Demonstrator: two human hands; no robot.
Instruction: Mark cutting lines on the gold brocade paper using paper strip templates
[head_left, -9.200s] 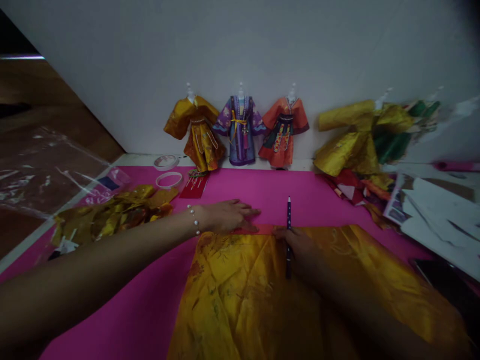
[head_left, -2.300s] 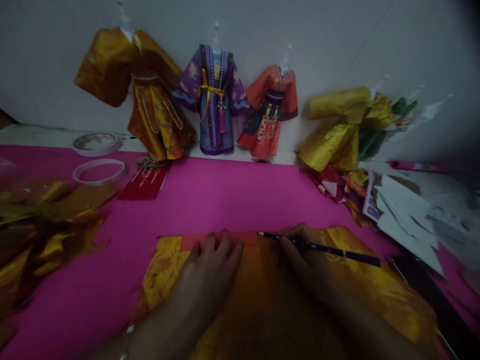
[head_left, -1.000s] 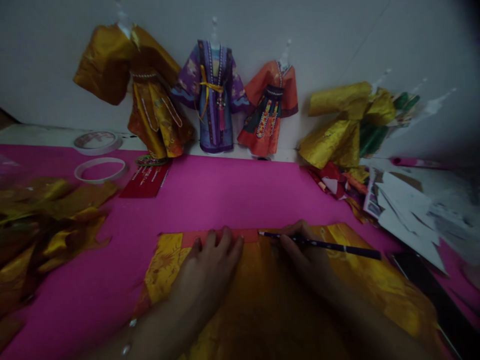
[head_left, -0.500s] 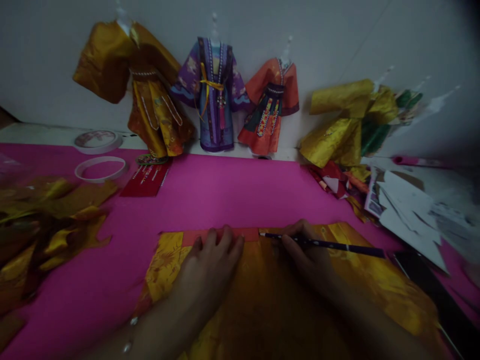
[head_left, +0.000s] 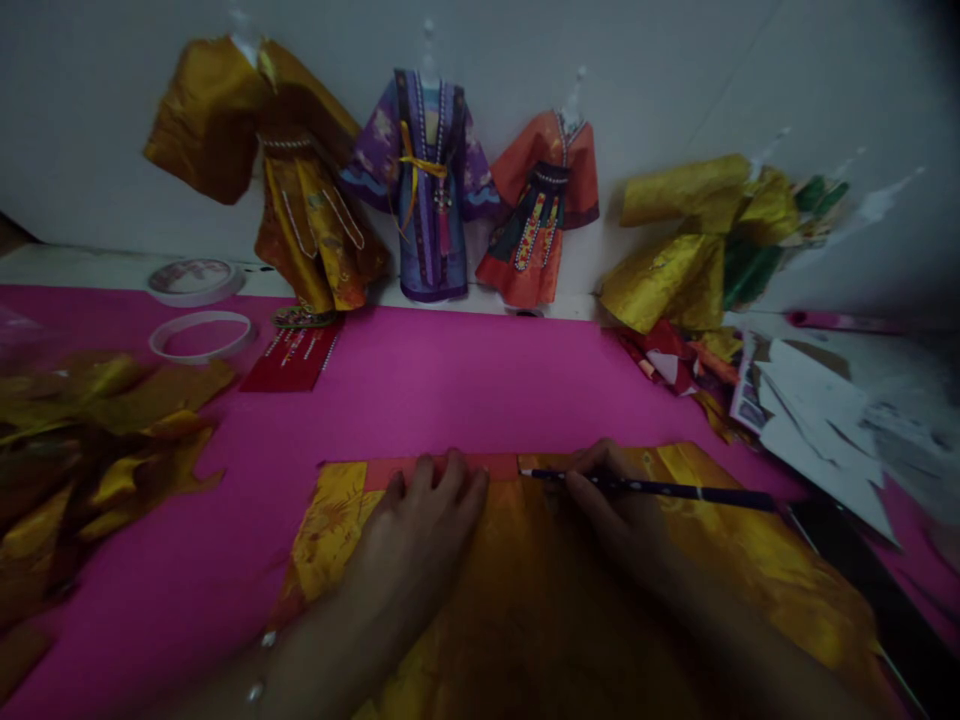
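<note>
Golden brocade fabric (head_left: pixel 480 600) lies spread on the pink table covering, under both hands. Along its far edge runs a flat orange-red strip (head_left: pixel 504 467). My left hand (head_left: pixel 431 515) rests palm down over the strip and fabric, fingers stretched out and pressing on them. Between the fingers of my right hand (head_left: pixel 611 500) is a slim dark pencil (head_left: pixel 697 493), slanting low with its pale tip by the strip's right end. My right fingertips are partly hidden behind the hand.
Small dressed figures, among them a purple robe (head_left: pixel 433 190), stand along the back wall. Tape rolls (head_left: pixel 201 338), a red card (head_left: pixel 292 355) and golden scraps (head_left: pixel 112 440) lie left. At right are white paper pieces (head_left: pixel 821 440) and a dark flat object (head_left: pixel 877 590).
The pencil tip has shifted very slightly right and down, away from the strip's end. My left hand stays in place on the strip.
</note>
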